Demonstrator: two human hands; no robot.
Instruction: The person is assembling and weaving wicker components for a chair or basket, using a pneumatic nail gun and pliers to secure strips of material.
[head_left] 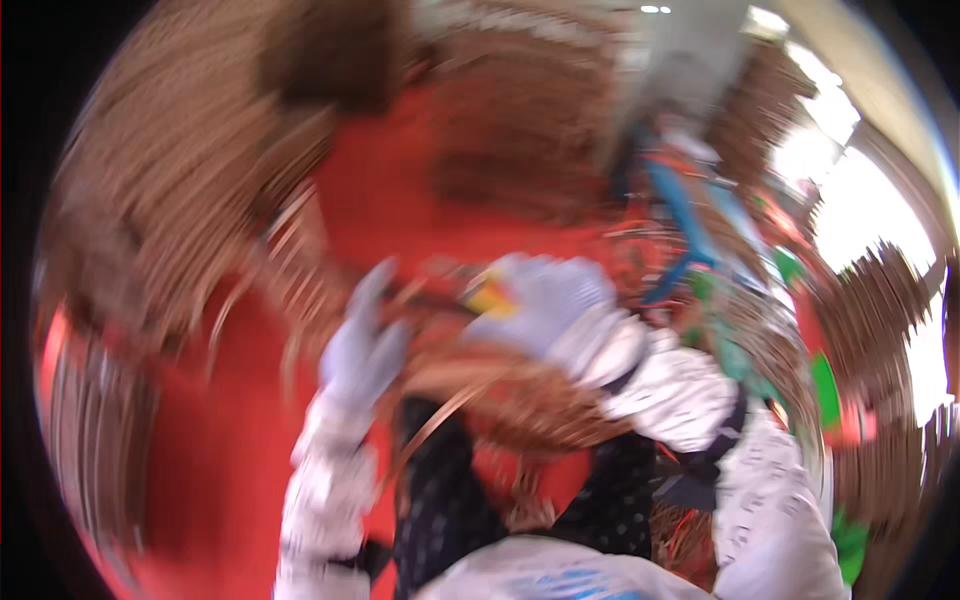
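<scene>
Motion smears much of the picture. My left hand (365, 345), in a pale glove, is raised at the left of my lap with its fingers apart, and nothing shows in it. In front of my lap, my right hand (555, 305), gloved alike, is closed round a tool with a yellow and red handle (490, 296). A dark part of that tool points toward my left hand; its exact kind is too blurred to tell. Beneath both hands, a brown bundle of woven-looking strips (540, 405) lies across my knees. One loose strip (440, 425) curves down from it.
Brown stacked or bundled material (190, 170) rises at the left, with more (525, 130) straight ahead. Red floor (220, 440) spreads around me. To the right stand a blue frame (682, 225) and a tangle of pale strands (755, 330).
</scene>
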